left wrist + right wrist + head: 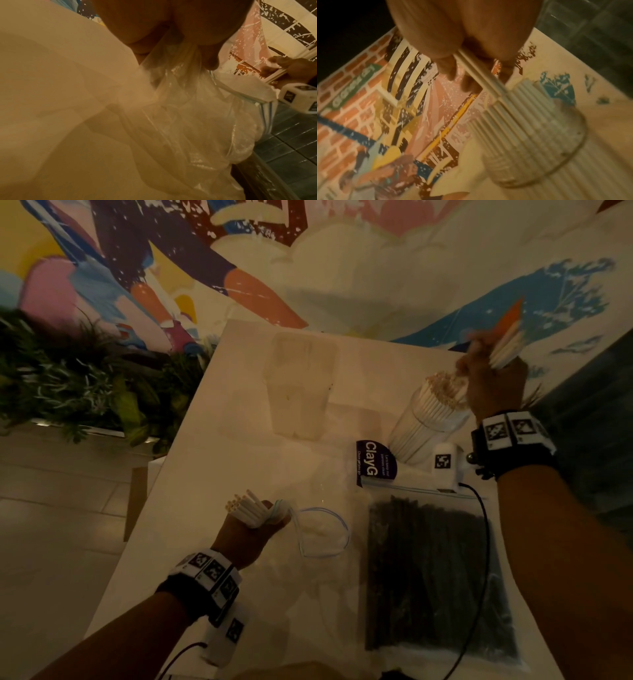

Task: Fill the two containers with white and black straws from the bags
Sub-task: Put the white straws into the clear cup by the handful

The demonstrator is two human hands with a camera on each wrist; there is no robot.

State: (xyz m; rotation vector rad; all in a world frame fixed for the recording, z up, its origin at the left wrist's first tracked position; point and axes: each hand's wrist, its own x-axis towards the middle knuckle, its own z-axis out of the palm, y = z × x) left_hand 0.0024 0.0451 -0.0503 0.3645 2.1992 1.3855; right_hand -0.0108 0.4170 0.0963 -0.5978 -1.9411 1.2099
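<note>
My left hand (pixel 250 525) grips a small bundle of white straws (pixel 245 506) together with the gathered mouth of a clear zip bag (pixel 322 532); the left wrist view shows the crumpled bag (pixel 188 115) hanging from my fingers. My right hand (pixel 493 385) holds a bunch of white straws (pixel 507 347) tilted above a clear round container (pixel 424 429) packed with white straws. The right wrist view shows these held straws (pixel 479 73) angled over that container (pixel 539 135). A second clear container (pixel 301 385) stands empty at the table's far middle. A zip bag of black straws (pixel 435 577) lies flat near me.
A dark round sign (pixel 375 462) stands beside the filled container. The white table (pixel 205 474) ends at its left edge above a planter of green leaves (pixel 85 378). A painted wall (pixel 308 268) rises behind. A black cable (pixel 484 542) crosses the bag of black straws.
</note>
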